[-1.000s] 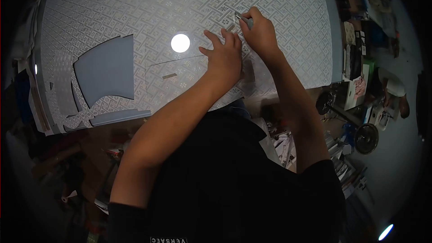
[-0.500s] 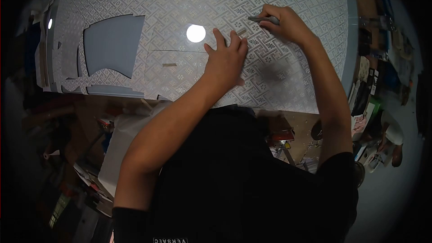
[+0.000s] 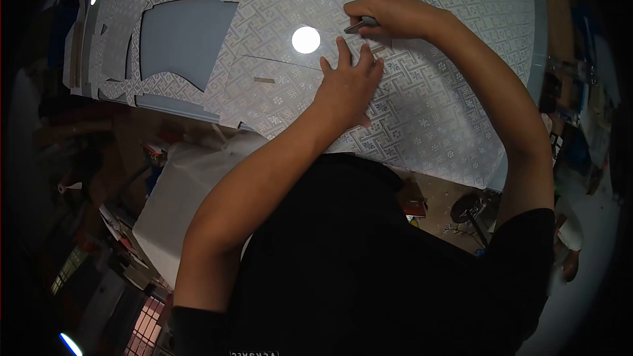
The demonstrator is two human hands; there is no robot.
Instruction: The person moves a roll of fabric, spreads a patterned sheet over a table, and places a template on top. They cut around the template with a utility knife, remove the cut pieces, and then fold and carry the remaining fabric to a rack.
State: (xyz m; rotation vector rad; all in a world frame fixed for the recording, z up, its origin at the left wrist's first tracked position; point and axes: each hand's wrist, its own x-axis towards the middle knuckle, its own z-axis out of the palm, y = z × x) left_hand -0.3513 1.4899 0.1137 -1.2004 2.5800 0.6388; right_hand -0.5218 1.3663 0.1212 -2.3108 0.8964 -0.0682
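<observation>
Patterned silvery fabric (image 3: 435,112) lies flat over a blue-grey tabletop (image 3: 178,43), which shows through a cut-out at the left. My left hand (image 3: 349,86) rests on a clear or thin template piece over the fabric, fingers spread, holding nothing. Just above and to its right, my right hand (image 3: 382,16) is closed on a slim grey tool (image 3: 362,24), whose tip points left and down at the fabric. Whether the tip touches the cloth cannot be made out. A thin dark line runs across the fabric left of my left hand, above a small tan strip (image 3: 264,80).
Below the table's left part hangs a pale cloth (image 3: 191,178). A round dark stool (image 3: 467,207) stands under the right part. Shelves and stacked items line the right side, where part of a person (image 3: 568,237) shows. A bright round reflection (image 3: 306,40) lies on the surface.
My right hand has moved left with the tool, nearer my left hand's fingertips. My left hand stays spread on the surface. The whole view has shifted and tilted slightly.
</observation>
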